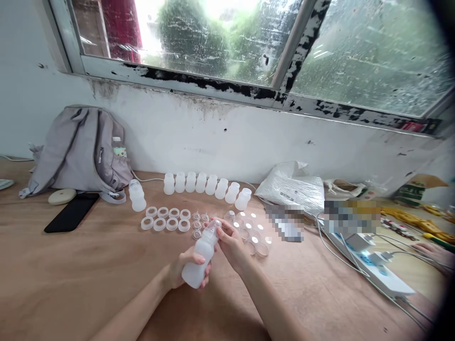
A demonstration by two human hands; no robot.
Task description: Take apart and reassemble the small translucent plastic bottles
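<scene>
My left hand is wrapped round the body of a frosted white baby bottle, which leans up to the right. At its top end, the fingers of my right hand grip the clear cap. Left of the hands lie two rows of white collar rings. Small clear nipples lie beside them, partly hidden by my right hand. Several clear dome caps are to the right. A row of open bottles stands along the wall, and a capped bottle stands farther left.
On the left are a grey backpack, a black phone and a round cream object. A white plastic bag lies against the wall. A power strip with cables runs along the right, near another person's hand.
</scene>
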